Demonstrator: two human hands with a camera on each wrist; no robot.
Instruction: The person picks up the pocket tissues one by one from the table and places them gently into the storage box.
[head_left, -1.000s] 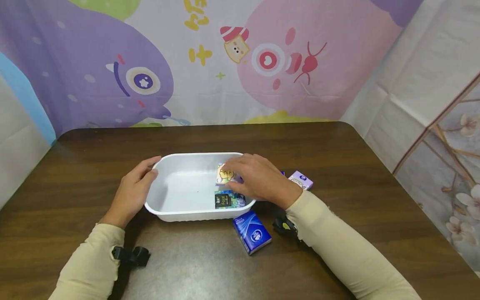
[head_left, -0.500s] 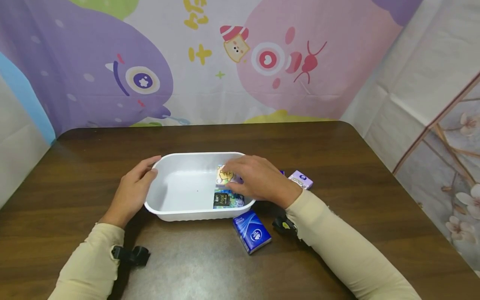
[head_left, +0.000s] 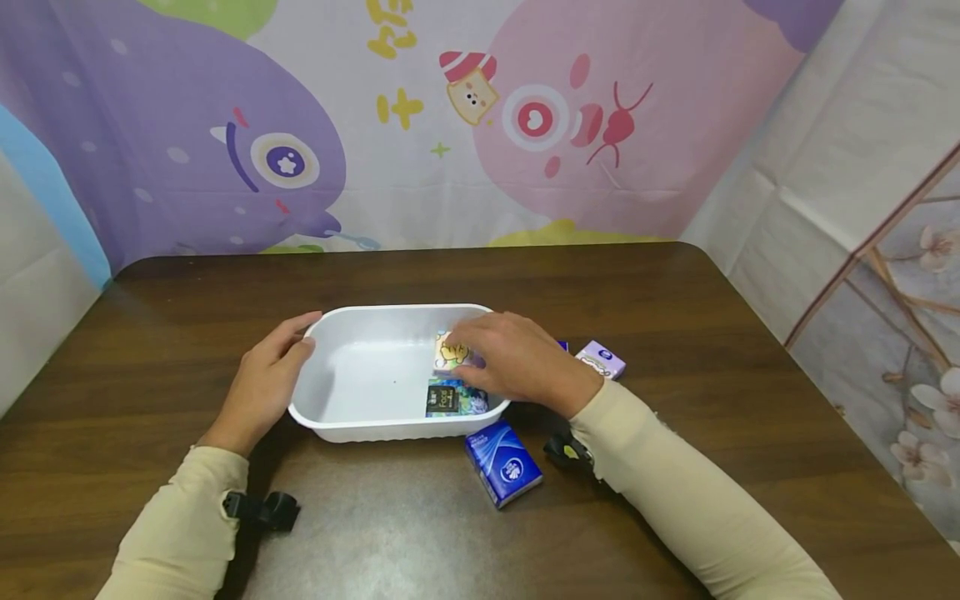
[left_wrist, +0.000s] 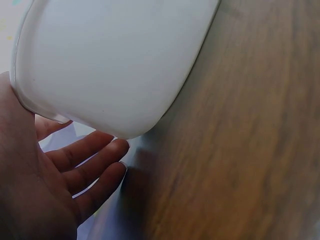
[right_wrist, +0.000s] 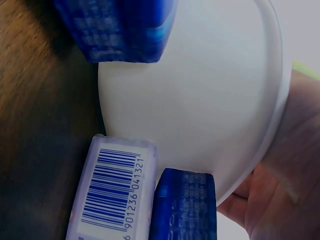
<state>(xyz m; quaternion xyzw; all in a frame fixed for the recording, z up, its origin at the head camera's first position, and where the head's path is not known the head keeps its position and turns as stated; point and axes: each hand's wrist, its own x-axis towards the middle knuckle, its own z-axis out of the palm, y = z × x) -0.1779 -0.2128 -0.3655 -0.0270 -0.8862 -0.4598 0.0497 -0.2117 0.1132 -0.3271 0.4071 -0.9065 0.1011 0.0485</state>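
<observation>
A white plastic tray sits before me on the table. At its left end my left hand touches the rim, thumb and forefinger near the corner; in the left wrist view its other fingers extend loosely by the outer wall. My right hand reaches over the right end and holds a tissue pack with a yellow cartoon print, partly hidden by the hand. Just in front of that pack, a blue-green patterned tissue pack with a black label lies in the tray.
Outside the tray's front right corner lies a dark blue tissue pack. A lilac pack is on the right beyond my wrist, beside another blue pack mostly hidden in the head view. A printed cloth hangs behind the table.
The cartoon pack has shifted slightly toward me under my right hand, and the blue-green pack slightly to the left. My left hand stays at the tray's end.
</observation>
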